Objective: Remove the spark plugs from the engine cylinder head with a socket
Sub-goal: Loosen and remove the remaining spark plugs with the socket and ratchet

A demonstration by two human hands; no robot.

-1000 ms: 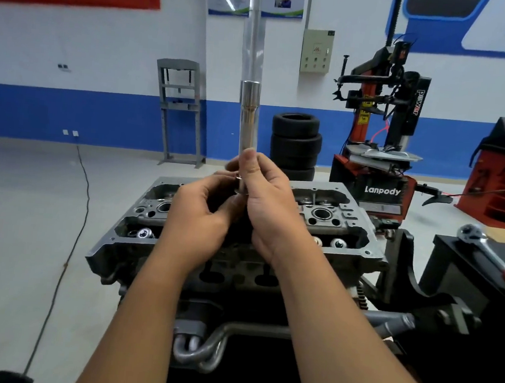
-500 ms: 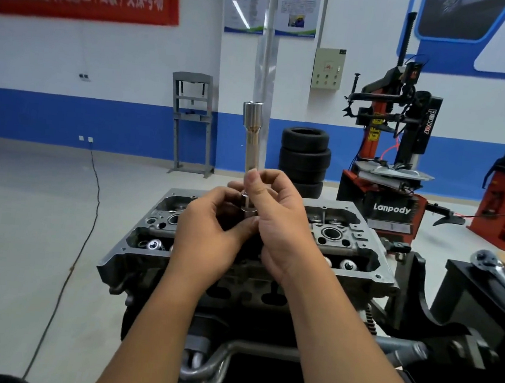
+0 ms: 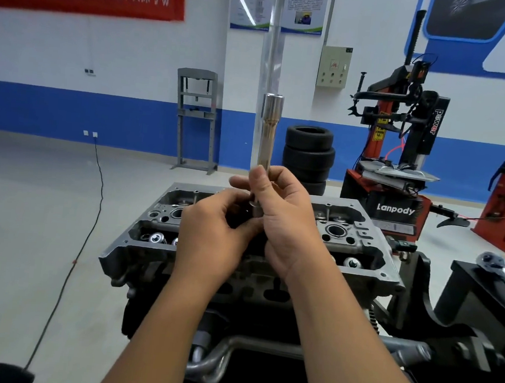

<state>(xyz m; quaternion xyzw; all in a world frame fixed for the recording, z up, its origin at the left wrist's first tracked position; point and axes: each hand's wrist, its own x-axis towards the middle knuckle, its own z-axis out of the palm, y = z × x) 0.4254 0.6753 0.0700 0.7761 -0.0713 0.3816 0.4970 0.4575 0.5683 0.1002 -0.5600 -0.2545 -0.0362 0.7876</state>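
Observation:
A grey engine cylinder head sits on a stand in front of me, open plug wells and valve springs showing on both sides. A long chrome spark plug socket stands upright above its middle. My right hand grips the socket's lower shaft, thumb up along it. My left hand pinches the socket's bottom end with its fingertips. What sits in that bottom end is hidden by my fingers.
A ratchet wrench lies on a black stand at the right. Behind stand a red tyre changer, stacked tyres and a grey press frame. A black cable runs across the floor at the left.
The view has tilted so the socket and hands sit lower in frame. Both hands keep hold of the socket; the left fingers have shifted slightly at its bottom end.

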